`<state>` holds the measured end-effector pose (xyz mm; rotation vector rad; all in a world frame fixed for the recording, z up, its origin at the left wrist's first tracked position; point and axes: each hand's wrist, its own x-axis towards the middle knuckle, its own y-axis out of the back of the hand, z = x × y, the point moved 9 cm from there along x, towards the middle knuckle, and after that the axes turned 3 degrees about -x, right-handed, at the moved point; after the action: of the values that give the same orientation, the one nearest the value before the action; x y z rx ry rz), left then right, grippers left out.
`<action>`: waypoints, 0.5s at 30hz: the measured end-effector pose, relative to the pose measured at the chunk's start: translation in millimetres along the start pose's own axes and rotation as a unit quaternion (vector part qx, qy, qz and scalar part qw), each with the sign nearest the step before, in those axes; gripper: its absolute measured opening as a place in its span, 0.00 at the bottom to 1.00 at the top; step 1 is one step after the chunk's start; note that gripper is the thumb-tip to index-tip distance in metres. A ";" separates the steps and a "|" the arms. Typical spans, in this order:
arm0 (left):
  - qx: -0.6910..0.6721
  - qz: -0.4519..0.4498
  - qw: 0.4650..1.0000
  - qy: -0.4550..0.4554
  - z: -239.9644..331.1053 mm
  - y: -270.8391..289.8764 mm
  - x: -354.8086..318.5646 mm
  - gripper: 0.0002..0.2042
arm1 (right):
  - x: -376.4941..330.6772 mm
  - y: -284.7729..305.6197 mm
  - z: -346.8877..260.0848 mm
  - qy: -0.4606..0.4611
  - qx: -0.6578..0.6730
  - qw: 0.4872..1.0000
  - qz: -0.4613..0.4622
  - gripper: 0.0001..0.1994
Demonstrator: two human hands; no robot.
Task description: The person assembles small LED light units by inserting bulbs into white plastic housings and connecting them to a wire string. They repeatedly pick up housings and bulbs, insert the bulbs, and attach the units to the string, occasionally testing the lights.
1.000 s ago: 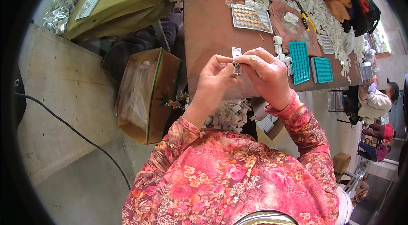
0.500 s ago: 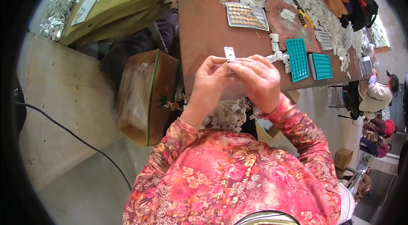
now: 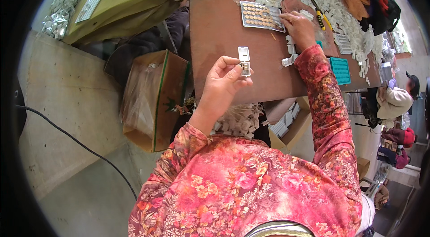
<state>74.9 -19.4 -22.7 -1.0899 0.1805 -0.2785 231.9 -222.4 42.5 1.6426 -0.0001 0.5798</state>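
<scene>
My left hand (image 3: 224,80) pinches a small white plastic case (image 3: 244,61) above the near part of the table. Its lid stands up, and small metal parts show in its lower half. Farther away, my right hand (image 3: 299,27) reaches to the right edge of a clear tray (image 3: 247,23) holding rows of round copper-coloured discs (image 3: 254,12). Its fingers are bent together at the tray's edge; whatever may be between them is too small to make out. White plastic cases (image 3: 289,49) lie beside my right wrist, and my right forearm covers most of a teal tray.
A second teal tray (image 3: 340,71) lies right of my forearm. Loose white parts (image 3: 345,24) are heaped along the far right, near yellow-and-black pliers (image 3: 320,20). A cardboard box (image 3: 156,102) stands left of the brown table (image 3: 215,26); another box (image 3: 299,132) holds white pieces below.
My right hand has left the white case and moved far and right to the disc tray. The left hand still holds the case, whose inside now shows.
</scene>
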 end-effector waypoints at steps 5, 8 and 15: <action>-0.009 0.009 1.000 0.005 -2.4 3.4 0.1 0.06 | -1.9 -9.4 8.3 -0.002 0.046 0.998 0.043 0.07; -0.016 0.003 1.000 0.005 -2.1 2.7 0.7 0.06 | 3.0 -6.6 10.5 -0.051 0.060 0.997 0.002 0.07; 0.005 0.006 1.000 -0.013 0.2 0.8 0.7 0.05 | -49.6 70.6 -109.6 0.052 0.287 0.957 0.001 0.03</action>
<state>75.8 -19.1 -23.3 -1.0815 0.1624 -0.2549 125.4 -148.8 94.3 2.1702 0.2650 0.7097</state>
